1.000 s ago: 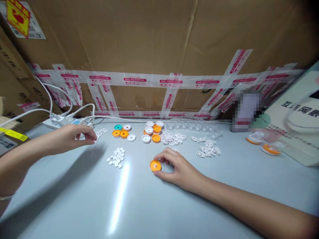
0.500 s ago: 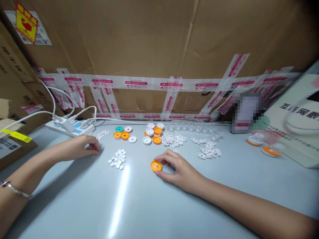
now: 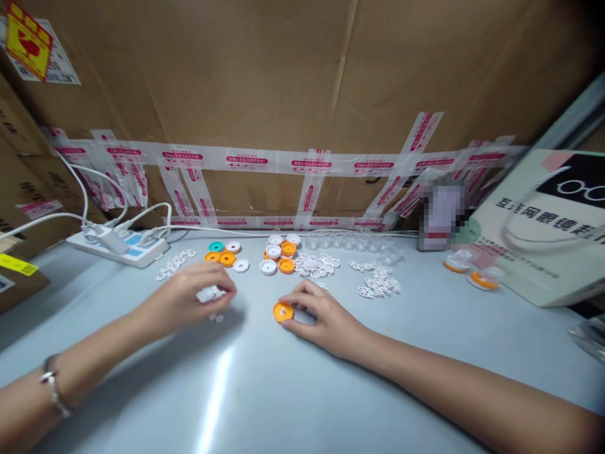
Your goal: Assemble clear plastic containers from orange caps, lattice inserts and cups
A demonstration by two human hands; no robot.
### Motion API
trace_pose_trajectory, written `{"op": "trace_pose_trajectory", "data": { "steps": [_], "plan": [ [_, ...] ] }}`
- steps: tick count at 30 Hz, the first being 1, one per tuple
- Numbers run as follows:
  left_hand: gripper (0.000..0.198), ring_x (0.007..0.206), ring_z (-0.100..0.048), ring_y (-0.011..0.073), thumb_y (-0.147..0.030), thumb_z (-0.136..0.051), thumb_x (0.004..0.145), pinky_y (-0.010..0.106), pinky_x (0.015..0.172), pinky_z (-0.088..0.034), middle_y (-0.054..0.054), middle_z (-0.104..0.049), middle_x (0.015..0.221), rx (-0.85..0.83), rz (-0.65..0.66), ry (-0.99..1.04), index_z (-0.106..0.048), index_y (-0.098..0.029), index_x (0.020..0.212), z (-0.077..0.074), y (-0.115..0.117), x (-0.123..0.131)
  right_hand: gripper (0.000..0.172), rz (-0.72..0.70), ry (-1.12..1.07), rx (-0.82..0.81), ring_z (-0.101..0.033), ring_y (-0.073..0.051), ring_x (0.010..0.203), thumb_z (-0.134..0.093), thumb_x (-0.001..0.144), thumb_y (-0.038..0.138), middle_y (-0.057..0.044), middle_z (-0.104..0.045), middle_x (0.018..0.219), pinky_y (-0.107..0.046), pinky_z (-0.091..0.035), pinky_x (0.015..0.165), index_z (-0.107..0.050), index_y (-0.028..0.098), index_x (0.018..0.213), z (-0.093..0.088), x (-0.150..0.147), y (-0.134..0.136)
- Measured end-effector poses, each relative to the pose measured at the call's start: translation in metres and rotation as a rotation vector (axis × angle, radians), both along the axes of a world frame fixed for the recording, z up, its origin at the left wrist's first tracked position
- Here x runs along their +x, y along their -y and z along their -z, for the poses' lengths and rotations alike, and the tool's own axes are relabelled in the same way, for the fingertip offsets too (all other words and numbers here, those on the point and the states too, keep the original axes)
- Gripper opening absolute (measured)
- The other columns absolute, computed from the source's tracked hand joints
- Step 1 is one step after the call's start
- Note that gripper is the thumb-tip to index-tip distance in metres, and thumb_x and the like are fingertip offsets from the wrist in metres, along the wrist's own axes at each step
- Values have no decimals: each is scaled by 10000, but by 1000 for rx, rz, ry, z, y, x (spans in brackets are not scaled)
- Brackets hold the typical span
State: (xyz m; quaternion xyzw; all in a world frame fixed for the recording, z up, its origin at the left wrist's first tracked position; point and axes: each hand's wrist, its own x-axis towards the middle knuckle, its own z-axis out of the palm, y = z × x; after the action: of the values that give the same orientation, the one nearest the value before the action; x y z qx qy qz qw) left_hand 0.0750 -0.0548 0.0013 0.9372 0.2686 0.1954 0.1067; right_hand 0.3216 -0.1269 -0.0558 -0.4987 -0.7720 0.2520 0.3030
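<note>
My right hand (image 3: 326,315) grips a round orange plastic cap (image 3: 283,312) by its edge, thumb and fingers on its right side. The cap has a raised rim, with a small pale piece at its centre. To the left, my left hand (image 3: 191,295) hovers over a group of small white discs (image 3: 218,318), partly covering them. Its thumb and index fingertips come together; whatever sits between them, if anything, is too small to make out. Behind it lie small white pieces (image 3: 176,261) in rows near the power strip (image 3: 142,253).
Orange, white and teal caps (image 3: 227,258) stand in two groups at the back. Perforated white pieces (image 3: 316,265) and clear plastic parts (image 3: 350,239) lie to their right. Two orange-and-clear assemblies (image 3: 483,279) rest by a paper bag (image 3: 534,239). A large cardboard box (image 3: 236,75) walls the back.
My left hand has moved right, from beside the rows of small white pieces to over the white discs. My right hand still holds the orange cap. The view has shifted somewhat to the right.
</note>
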Motion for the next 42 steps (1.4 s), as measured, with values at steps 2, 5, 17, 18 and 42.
{"op": "trace_pose_trajectory", "data": {
  "steps": [2,5,17,18,42],
  "plan": [
    [155,734,-595,147,-177,-486,846,263,708,-433,37,-660,769,89,115,15,-636,-175,810,11,10,25,282,-25,-14,50,-548,-195,979,-618,789,244,-82,-557,1019,-351,-440,891,-633,189,1065,2,0,-1],
    [147,685,-592,149,-137,-496,842,264,637,-422,45,-665,745,233,204,80,-637,-152,802,27,14,52,249,-61,-32,106,-564,-187,958,-606,799,211,-77,-590,1008,-337,-456,872,-644,189,1043,4,0,-3],
    [131,682,-592,144,-137,-507,855,259,625,-423,34,-660,736,250,249,119,-627,-152,804,44,1,62,248,26,-48,146,-586,-185,874,-655,763,190,-63,-649,923,-327,-474,796,-579,160,997,5,-4,-7],
    [132,683,-593,144,-140,-504,858,259,624,-423,34,-660,739,261,258,123,-626,-153,810,44,0,62,232,31,-51,146,-589,-182,868,-656,762,192,-59,-650,916,-321,-475,790,-577,162,979,5,-4,-7],
    [160,735,-666,136,-174,-501,873,215,667,-523,58,-719,854,128,267,193,-656,-150,909,49,0,53,161,81,-97,44,-600,-169,852,-652,757,182,-35,-650,883,-301,-465,779,-571,177,896,2,-2,-5]
  ]
}}
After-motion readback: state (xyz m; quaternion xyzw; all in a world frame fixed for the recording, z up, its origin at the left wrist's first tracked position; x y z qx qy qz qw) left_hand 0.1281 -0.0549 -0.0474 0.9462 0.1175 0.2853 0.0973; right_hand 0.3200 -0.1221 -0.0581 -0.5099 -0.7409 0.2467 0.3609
